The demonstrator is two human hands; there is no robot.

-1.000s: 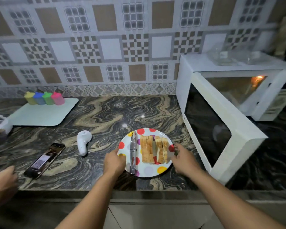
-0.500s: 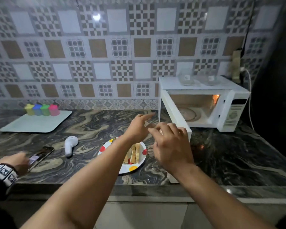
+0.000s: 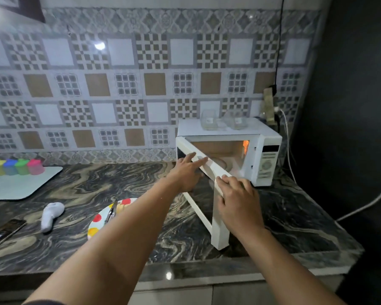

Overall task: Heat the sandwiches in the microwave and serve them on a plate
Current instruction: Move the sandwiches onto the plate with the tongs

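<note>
A white microwave [image 3: 266, 159] stands at the back right of the marble counter, lit inside, its door [image 3: 218, 230] swung wide open toward me. My left hand [image 3: 185, 172] touches the door's outer face with straight fingers near the hinge side. My right hand [image 3: 238, 201] rests over the door's top edge, fingers bent on it. The spotted plate [image 3: 97, 219] lies on the counter below my left forearm, which hides most of it and the sandwiches. A pair of metal tongs [image 3: 111, 213] lies on the plate.
A white earbud case [image 3: 51, 214] and a phone [image 3: 2, 233] lie left of the plate. A pale board [image 3: 20, 184] with several coloured cups [image 3: 17, 166] is at the back left. Clear glass dishes [image 3: 223, 119] sit on the microwave. A cable [image 3: 365, 203] runs along the right.
Both hands left the plate and rose to the open microwave door. The view lifted and pulled back, and the plate now stays on the counter under my left forearm.
</note>
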